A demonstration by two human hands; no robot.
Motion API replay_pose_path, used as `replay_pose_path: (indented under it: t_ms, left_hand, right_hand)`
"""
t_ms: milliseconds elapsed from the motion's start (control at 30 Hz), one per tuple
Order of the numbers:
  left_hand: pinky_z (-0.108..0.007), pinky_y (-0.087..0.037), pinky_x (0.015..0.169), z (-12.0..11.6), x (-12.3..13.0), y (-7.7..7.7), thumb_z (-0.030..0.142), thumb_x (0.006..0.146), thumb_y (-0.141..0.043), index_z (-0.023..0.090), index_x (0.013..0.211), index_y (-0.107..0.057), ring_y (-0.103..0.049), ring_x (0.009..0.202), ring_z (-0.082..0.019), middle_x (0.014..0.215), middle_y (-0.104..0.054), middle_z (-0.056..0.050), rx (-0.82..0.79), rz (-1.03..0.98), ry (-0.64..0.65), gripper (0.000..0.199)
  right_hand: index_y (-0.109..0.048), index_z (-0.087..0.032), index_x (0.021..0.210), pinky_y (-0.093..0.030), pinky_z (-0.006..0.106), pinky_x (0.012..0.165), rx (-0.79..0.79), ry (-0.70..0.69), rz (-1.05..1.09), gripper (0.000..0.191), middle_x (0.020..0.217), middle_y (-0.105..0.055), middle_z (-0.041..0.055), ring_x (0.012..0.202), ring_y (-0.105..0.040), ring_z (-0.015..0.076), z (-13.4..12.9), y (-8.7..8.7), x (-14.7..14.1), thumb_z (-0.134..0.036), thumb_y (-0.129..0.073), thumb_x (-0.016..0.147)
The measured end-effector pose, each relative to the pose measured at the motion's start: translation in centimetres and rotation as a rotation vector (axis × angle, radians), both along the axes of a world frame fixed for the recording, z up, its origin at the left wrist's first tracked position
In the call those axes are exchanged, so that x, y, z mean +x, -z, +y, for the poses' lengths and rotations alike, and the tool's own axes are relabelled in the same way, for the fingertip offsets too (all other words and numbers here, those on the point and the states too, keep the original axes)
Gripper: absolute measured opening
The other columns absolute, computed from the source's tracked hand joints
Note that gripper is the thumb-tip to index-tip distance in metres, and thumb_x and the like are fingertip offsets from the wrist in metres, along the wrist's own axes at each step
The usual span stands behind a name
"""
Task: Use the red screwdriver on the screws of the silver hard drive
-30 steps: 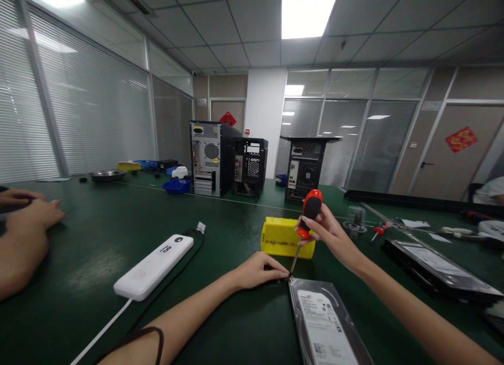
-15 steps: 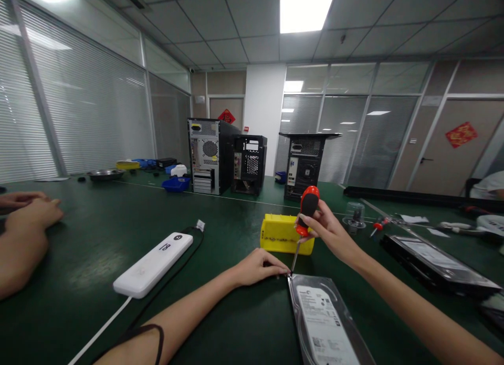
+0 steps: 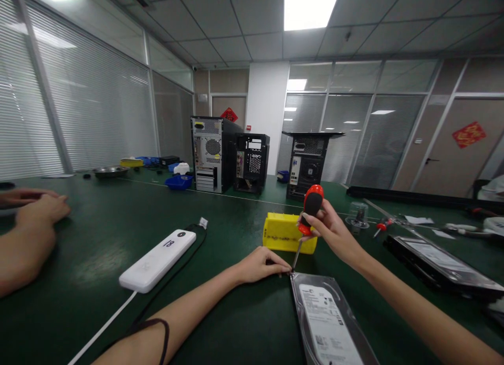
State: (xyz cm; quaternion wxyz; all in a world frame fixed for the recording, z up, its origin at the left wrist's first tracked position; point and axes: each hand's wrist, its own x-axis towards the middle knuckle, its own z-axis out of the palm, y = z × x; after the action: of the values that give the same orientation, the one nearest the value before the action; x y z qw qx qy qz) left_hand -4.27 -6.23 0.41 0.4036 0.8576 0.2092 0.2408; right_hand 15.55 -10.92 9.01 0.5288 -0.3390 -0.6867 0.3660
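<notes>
My right hand [image 3: 327, 224] is wrapped round a screwdriver [image 3: 313, 206] with a red and black handle. The screwdriver slants down, its tip at the near-left corner of the silver hard drive's far end. The hard drive [image 3: 328, 317] lies label up on the table, its near end cut off by the frame. At that same corner, the fingers of my left hand [image 3: 263, 265] are pinched together beside the tip; whatever they hold is too small to make out. Just behind the drive stands a yellow bin [image 3: 284, 233] with small screws in it.
A white power strip [image 3: 158, 261] with cables lies to the left. Another person's hands [image 3: 41, 210] rest at the far left. Computer cases [image 3: 216, 155] stand at the back. On the right are another drive [image 3: 444, 265], a clear cup [image 3: 357, 215] and a second screwdriver [image 3: 381, 227].
The view has turned slightly left, so everything sits a little further right. Both hands keep the same grip, with the screwdriver tip still at the drive's corner.
</notes>
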Motion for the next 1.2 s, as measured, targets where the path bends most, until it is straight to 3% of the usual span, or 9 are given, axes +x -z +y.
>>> replay_pose_path:
  t_ms: [200, 367, 467, 600, 733, 967, 1100, 1200]
  left_hand:
    - [-0.022, -0.048, 0.075, -0.1, 0.0, -0.2, 0.034, 0.084, -0.057, 0.013, 0.101, -0.070, -0.066, 0.082, -0.019, 0.095, -0.072, -0.008, 0.005, -0.005, 0.001, 0.029]
    - [-0.023, -0.049, 0.074, -0.3, 0.0, -0.4, 0.033, 0.083, -0.058, 0.014, 0.101, -0.070, -0.067, 0.079, -0.018, 0.095, -0.072, -0.008, -0.015, -0.009, 0.000, 0.028]
    - [-0.022, -0.048, 0.073, -0.3, 0.1, -0.4, 0.033, 0.084, -0.057, 0.013, 0.100, -0.070, -0.066, 0.076, -0.017, 0.094, -0.072, -0.009, -0.027, -0.017, -0.004, 0.029]
    - [-0.021, -0.047, 0.071, -0.3, 0.3, -0.3, 0.034, 0.084, -0.056, 0.014, 0.099, -0.070, -0.065, 0.074, -0.016, 0.091, -0.072, -0.007, -0.031, -0.011, -0.016, 0.030]
    - [-0.022, -0.047, 0.072, -0.3, 0.3, -0.4, 0.035, 0.083, -0.058, 0.015, 0.104, -0.068, -0.064, 0.075, -0.016, 0.091, -0.071, -0.006, -0.056, -0.016, -0.024, 0.031]
    - [-0.027, -0.048, 0.067, -0.4, 1.0, -0.2, 0.040, 0.083, -0.053, 0.004, 0.111, -0.062, -0.064, 0.067, -0.017, 0.091, -0.071, -0.016, -0.278, -0.096, -0.065, 0.047]
    - [-0.028, -0.049, 0.065, -0.5, 1.4, 0.1, 0.044, 0.086, -0.046, 0.002, 0.108, -0.063, -0.063, 0.062, -0.016, 0.085, -0.071, -0.017, -0.282, -0.124, -0.128, 0.050]
    - [-0.030, -0.049, 0.069, -0.6, 1.4, 0.1, 0.041, 0.084, -0.051, 0.003, 0.103, -0.066, -0.064, 0.066, -0.018, 0.086, -0.072, -0.016, -0.280, -0.143, -0.138, 0.045]
  right_hand:
    - [-0.039, -0.026, 0.108, -0.058, 0.026, 0.056, 0.024, -0.001, 0.004, 0.036, 0.085, -0.054, -0.0010, 0.077, -0.060, 0.0146, 0.4, 0.4, -0.2, -0.036, -0.060, 0.080]
    - [-0.050, -0.019, 0.095, -0.054, 0.030, 0.069, 0.053, 0.212, -0.049, 0.042, 0.089, -0.059, 0.0046, 0.083, -0.060, 0.0190, 0.7, 0.2, -0.5, -0.037, -0.073, 0.066]
    - [-0.051, -0.017, 0.085, -0.052, 0.031, 0.068, 0.031, 0.255, -0.067, 0.040, 0.081, -0.059, 0.0046, 0.077, -0.060, 0.0195, 0.7, -0.2, -0.9, -0.040, -0.075, 0.061]
    - [-0.049, -0.017, 0.082, -0.049, 0.030, 0.067, -0.028, 0.147, -0.019, 0.037, 0.077, -0.058, 0.0016, 0.068, -0.060, 0.0156, 0.4, -0.8, -1.8, -0.036, -0.074, 0.063]
    - [-0.044, -0.021, 0.096, -0.045, 0.026, 0.057, -0.065, -0.019, 0.117, 0.037, 0.062, -0.051, -0.0075, 0.049, -0.051, 0.0090, 0.0, -0.7, -2.6, -0.029, -0.069, 0.071]
    - [-0.048, -0.026, 0.105, -0.045, 0.027, 0.064, -0.207, -0.196, 0.334, 0.033, 0.076, -0.050, -0.0041, 0.064, -0.054, 0.0106, 0.4, 0.1, -2.1, -0.025, -0.062, 0.075]
    - [-0.052, -0.022, 0.097, -0.047, 0.028, 0.073, -0.209, -0.146, 0.261, 0.032, 0.087, -0.053, -0.0017, 0.072, -0.057, 0.0107, 0.8, 0.1, -1.4, -0.024, -0.069, 0.070]
    - [-0.048, -0.020, 0.089, -0.046, 0.026, 0.068, -0.149, -0.127, 0.178, 0.031, 0.081, -0.056, -0.0023, 0.067, -0.057, 0.0099, 0.8, 0.2, -1.3, -0.022, -0.072, 0.069]
